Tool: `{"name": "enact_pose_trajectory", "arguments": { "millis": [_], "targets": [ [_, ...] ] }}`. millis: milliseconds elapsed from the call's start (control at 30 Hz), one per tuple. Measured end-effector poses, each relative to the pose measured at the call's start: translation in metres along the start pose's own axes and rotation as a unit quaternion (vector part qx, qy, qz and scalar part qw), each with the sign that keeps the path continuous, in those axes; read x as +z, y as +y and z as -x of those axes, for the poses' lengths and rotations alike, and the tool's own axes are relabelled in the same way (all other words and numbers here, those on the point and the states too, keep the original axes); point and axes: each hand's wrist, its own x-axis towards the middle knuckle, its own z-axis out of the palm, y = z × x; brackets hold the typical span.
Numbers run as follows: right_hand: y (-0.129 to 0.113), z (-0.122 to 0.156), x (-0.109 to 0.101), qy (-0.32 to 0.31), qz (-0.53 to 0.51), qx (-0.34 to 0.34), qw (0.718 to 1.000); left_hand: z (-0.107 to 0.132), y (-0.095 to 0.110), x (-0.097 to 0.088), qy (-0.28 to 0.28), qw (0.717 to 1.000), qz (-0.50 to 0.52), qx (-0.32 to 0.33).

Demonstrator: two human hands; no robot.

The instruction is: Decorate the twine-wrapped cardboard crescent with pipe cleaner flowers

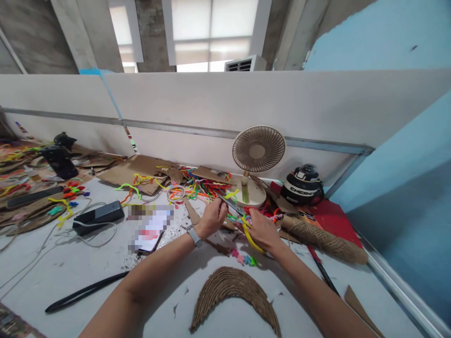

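- From the head view: closes the right hand (261, 228) around the near end of a grey metal tool (232, 205) (scissors, perhaps; too small to be sure).
- Raises the left hand (211, 218) at the far end of that tool, fingers curled inward; cannot tell whether clamped on anything.
- Has a thick yellow strand (251, 237) curving down beside the right hand, above the counter (169, 310).
- Wears a pale-strapped watch (194, 235) on the left wrist.
- Shows, just below the hands, small coloured pieces (243, 258) in a row and, nearer, an arched brown corded piece (230, 284) lying flat (ends toward the lower edge).
- Shows, beyond the hands, a tangle of bright strands (207, 185), an upright fan (259, 149) and a rounded black container (302, 185).
- Includes, at right, a brown roll (327, 240) lying beside a red sheet (338, 223).
- Includes, at left, a phone (155, 239) (partly pixelated), a black box (98, 217) and a long black strap (56, 306).
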Motion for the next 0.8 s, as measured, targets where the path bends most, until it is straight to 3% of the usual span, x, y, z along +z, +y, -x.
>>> {"name": "enact_pose_trajectory", "arguments": {
  "millis": [367, 800],
  "targets": [
    [0.0021, 0.0017, 0.0003, -0.002, 0.028, -0.007, 1.0, 0.0026, -0.0011, 0.0003, -0.002, 0.999, -0.001, 0.035],
    [0.0006, 0.0014, -0.0009, -0.04, 0.045, 0.014, 0.998, -0.0003, -0.0002, -0.0007, -0.018, 0.999, 0.051, 0.006]
  ]
}}
